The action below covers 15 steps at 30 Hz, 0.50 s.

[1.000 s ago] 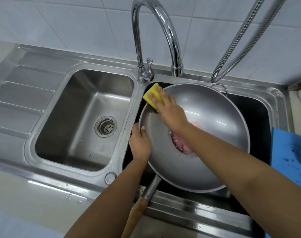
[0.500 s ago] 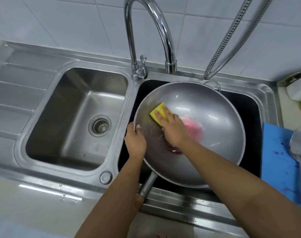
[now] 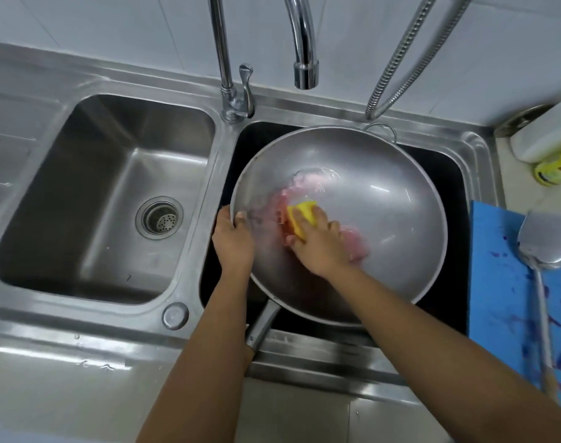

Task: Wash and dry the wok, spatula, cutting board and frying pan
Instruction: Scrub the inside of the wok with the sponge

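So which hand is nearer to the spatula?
Right. The right hand holds the sponge inside the wok, left of the spatula; the left hand grips the wok's left rim, farther away.

right hand (image 3: pixel 317 247) and yellow sponge (image 3: pixel 301 215) slid off wok (image 3: pixel 384 199) rim, now lower, on pink residue (image 3: pixel 352 244) at centre
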{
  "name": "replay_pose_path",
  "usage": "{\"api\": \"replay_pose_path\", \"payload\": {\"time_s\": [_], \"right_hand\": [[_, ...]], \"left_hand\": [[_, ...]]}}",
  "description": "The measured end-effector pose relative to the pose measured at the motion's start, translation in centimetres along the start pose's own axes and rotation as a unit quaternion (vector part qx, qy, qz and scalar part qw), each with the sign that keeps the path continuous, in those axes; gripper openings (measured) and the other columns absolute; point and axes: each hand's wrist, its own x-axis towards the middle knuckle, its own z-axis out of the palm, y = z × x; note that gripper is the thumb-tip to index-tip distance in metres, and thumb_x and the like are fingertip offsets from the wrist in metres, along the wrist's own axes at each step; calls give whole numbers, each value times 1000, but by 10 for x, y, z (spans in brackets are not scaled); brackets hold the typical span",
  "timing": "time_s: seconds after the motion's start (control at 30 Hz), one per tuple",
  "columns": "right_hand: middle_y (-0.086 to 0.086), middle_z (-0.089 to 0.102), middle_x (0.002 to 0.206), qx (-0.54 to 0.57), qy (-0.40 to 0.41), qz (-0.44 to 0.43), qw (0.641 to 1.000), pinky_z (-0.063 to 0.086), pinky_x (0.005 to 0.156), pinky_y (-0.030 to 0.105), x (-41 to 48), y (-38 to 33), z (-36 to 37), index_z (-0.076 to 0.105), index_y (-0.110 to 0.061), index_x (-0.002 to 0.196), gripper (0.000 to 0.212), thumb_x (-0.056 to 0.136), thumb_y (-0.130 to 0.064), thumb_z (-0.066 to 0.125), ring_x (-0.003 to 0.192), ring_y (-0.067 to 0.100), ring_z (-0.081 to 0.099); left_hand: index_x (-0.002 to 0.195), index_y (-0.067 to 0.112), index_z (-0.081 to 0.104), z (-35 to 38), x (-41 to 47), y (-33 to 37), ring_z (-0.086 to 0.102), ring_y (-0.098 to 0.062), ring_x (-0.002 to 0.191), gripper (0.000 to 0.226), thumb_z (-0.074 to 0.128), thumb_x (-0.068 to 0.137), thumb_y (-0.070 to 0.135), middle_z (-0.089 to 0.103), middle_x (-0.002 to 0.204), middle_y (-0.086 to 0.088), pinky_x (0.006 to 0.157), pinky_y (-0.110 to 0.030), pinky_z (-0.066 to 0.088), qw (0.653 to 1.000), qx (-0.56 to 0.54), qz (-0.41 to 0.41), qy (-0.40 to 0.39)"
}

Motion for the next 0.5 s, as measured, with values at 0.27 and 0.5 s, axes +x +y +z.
{"api": "replay_pose_path", "payload": {"time_s": [0.27,0.5], "right_hand": [[4,2,163,-94,-9,137,986,22,109,48,-35,67,-29,24,-43,149,61,94,-34,49,137,40,21],[-3,9,163,18,-114,53,992,23,112,46,-98,2,-17,21,-48,150,54,99,-48,40,136,38,25]], "left_hand": [[120,12,58,0,0,-1,63,-24,100,25,45,101,21,65,109,-6,92,-37,51,1000,-27,12,-2],[118,12,60,-3,-4,5,63,-24,94,26,44,100,22,66,106,-8,87,-36,52,999,-1,32,4]]}}
